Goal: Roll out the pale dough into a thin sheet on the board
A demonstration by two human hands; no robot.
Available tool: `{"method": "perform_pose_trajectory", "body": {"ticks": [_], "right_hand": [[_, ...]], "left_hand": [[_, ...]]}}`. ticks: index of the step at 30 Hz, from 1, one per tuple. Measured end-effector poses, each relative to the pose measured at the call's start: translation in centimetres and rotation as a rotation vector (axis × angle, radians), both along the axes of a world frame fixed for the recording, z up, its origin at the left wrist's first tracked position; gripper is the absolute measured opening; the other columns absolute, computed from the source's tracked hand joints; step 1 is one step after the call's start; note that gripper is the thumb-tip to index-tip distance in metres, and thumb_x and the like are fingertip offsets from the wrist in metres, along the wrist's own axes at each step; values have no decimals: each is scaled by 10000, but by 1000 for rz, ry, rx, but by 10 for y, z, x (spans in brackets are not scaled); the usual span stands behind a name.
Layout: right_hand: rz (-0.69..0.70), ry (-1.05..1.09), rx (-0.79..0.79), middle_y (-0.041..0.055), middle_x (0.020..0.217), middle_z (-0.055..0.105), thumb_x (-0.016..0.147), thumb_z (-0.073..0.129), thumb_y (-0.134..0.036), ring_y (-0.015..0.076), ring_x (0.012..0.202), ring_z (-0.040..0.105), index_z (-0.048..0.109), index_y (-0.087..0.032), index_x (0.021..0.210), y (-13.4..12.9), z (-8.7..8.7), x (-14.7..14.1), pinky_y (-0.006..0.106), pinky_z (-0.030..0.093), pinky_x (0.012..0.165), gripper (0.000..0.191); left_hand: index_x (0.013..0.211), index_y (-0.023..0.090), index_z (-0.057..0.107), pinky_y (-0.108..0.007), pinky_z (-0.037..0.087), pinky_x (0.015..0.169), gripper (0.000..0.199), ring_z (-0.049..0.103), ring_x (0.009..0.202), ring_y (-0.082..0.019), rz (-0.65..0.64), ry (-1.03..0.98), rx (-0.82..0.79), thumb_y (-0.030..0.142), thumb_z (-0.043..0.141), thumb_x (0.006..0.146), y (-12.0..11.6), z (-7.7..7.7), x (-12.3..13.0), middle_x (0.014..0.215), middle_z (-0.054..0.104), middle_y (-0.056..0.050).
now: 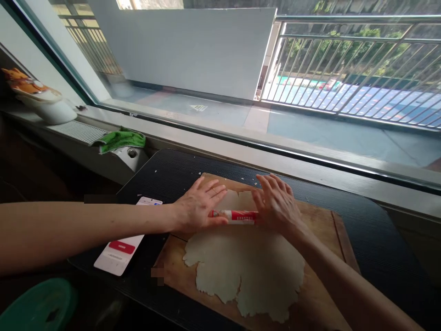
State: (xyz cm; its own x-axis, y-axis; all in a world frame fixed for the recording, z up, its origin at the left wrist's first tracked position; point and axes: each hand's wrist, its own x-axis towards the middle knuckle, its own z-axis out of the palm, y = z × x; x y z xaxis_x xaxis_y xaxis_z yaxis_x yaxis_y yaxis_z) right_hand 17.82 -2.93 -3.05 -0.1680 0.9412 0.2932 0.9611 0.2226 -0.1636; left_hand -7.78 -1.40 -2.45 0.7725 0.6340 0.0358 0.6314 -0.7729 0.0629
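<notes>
Tube (pixel 237 217) on dough (pixel 248 266), red label (pixel 244 215), lettering (pixel 245 219) illegible

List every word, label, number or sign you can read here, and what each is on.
None can be read with certainty.
Red-and-white tube: a row of white characters on the red part, too small and blurred.
Phone: text on and below a red button on the screen, too small.
Pale patch outside the window: dark marks, too blurred.

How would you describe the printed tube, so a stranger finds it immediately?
On the black table, find the wooden board. Across its pale dough, between left hand and right hand, lies the printed tube, red and white unlike plain dough.
</notes>
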Motion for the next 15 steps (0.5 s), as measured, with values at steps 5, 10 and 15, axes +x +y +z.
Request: {"method": "perform_pose_trajectory", "body": {"ticks": [5, 10, 15], "right_hand": [[-177, 30, -186, 171, 1440, 552, 977, 404, -396, 306, 1388, 423, 478, -130, 1453, 22, 11, -9, 468, 337, 1124, 550], [-303, 34, -225, 175, 1462, 519, 979, 389, -374, 299, 1377, 423, 470, -120, 1452, 17, 16, -14, 439, 338, 1121, 544], [-257, -24, -96, 141, 1465, 523, 974, 384, -346, 276, 1388, 414, 503, -158, 1433, -25, 8, -22, 416, 339, 1126, 510]], "left_hand": [[1335, 199, 614, -600, 212, 1183, 469, 380, 1443, -319, 146, -44, 52, 453, 377, 1020, 12, 5, 10, 1504, 518, -125], [1373, 178, 564, -584, 268, 1170, 458, 330, 1474, -297, 493, -39, -32, 306, 359, 985, 27, 2, 27, 1538, 476, -120], [1425, 127, 507, -499, 273, 1188, 540, 358, 1452, -296, 563, -71, -82, 379, 408, 957, 20, 5, 32, 1519, 493, -140]]}}
